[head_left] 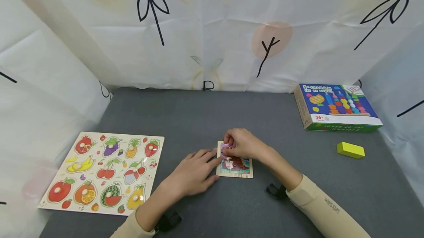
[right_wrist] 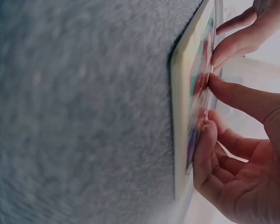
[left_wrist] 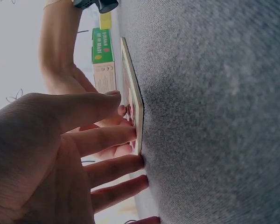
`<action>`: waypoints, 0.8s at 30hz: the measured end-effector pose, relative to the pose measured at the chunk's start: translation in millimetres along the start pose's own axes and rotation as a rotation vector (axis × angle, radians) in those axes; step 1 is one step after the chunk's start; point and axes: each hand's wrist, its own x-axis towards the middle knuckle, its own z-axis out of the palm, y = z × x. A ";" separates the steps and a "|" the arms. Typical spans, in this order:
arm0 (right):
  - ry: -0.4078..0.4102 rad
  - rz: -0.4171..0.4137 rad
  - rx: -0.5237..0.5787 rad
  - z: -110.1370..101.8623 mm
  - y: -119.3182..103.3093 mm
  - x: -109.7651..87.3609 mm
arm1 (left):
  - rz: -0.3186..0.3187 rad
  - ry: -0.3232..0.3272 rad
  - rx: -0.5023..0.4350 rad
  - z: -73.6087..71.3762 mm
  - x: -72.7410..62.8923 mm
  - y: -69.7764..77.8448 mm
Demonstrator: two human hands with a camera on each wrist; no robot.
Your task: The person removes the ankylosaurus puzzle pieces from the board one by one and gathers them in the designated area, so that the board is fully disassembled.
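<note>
"Where is the small picture puzzle (head_left: 239, 165)?"
"On the desk (head_left: 198, 116), about midway between its left and right edges. The left hand (head_left: 195, 171) touches it, fingers extended."
"And the right hand (head_left: 243, 144)?"
"Its fingers bend onto the puzzle's top; whether they pinch anything can't be made out."

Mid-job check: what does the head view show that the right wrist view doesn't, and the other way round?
Only the head view shows the yellow block, the colourful box and the fruit pictures. Only the right wrist view shows the palm side of the right hand, with its fingertips seen from low beside the puzzle. Both show the two hands, the puzzle and the grey table.
</note>
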 end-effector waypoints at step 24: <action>0.007 -0.032 0.069 0.1 7.5 -2.4 | -0.005 0.003 0.005 2.0 -1.0 3.1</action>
